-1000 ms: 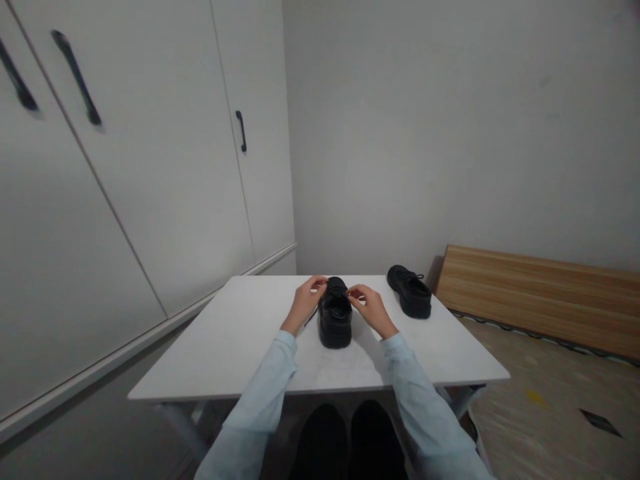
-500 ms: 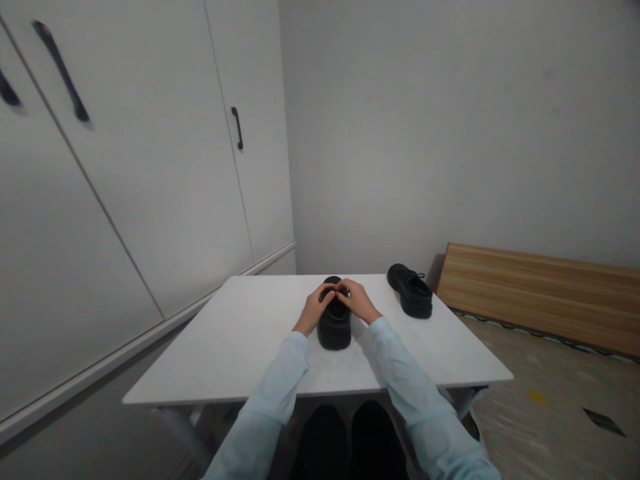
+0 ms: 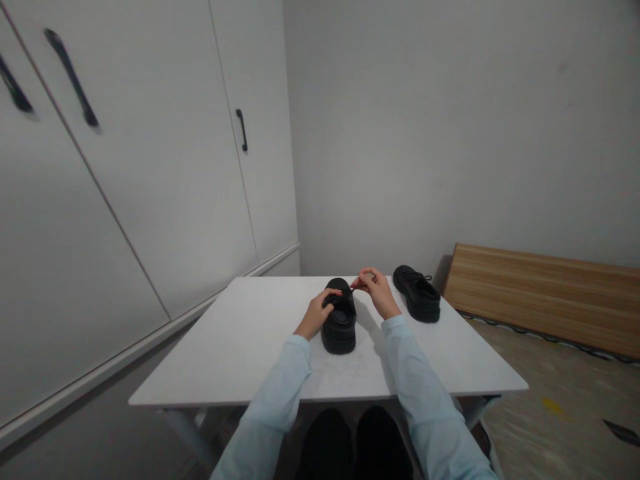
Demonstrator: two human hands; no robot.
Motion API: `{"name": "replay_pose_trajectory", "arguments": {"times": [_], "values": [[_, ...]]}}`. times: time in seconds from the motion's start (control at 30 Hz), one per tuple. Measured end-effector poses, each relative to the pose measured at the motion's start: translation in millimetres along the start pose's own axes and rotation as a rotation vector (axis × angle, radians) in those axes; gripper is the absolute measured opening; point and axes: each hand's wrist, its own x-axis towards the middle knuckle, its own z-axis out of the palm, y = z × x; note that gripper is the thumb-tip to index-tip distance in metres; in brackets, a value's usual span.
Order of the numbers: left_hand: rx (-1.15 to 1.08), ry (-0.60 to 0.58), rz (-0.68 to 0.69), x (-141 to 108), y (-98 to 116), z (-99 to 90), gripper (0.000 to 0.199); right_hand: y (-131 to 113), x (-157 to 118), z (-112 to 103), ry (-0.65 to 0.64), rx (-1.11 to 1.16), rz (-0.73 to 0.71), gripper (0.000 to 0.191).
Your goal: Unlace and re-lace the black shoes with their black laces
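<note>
A black lace-up shoe stands on the white table with its heel toward me. My left hand rests at the shoe's left side, fingers reaching across the lacing; whether they pinch a lace is too small to make out. To the right of the shoe's top, my right hand is raised with thumb and fingers pinched on a thin black shoelace that runs from the shoe. A matching black shoe with tied laces sits farther right on the table, untouched.
The white table has its front edge close to my legs. White cabinets with dark handles line the left side. At the right, a wood-grain board leans against the grey wall.
My right hand has moved right and away from my left hand, drawing the shoelace out sideways. My left hand stays on the shoe. The view has shifted slightly.
</note>
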Motion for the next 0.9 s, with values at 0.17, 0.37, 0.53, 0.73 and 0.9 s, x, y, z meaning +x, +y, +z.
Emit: {"name": "replay_pose_trajectory", "arguments": {"times": [0.17, 0.37, 0.53, 0.73, 0.9], "values": [[-0.018, 0.013, 0.013, -0.8, 1.4, -2.1, 0.031, 11.0, -2.4, -15.3, 0.030, 0.060, 0.027, 0.023], [-0.015, 0.031, 0.008, -0.9, 1.7, -1.2, 0.019, 34.1, -10.5, -21.3, 0.065, 0.045, 0.099, 0.026], [0.005, 0.052, -0.003, -1.4, 1.9, 0.9, 0.019, 39.9, -15.4, -12.5, 0.028, -0.050, 0.087, 0.024], [-0.010, 0.073, 0.000, -0.5, -2.4, 2.4, 0.018, 32.1, -20.1, -4.6, -0.100, -0.335, -0.098, 0.018], [-0.040, 0.066, 0.032, 0.6, -7.5, 3.4, 0.019, 31.8, -21.6, -3.3, -0.160, -0.391, -0.163, 0.017]]}}
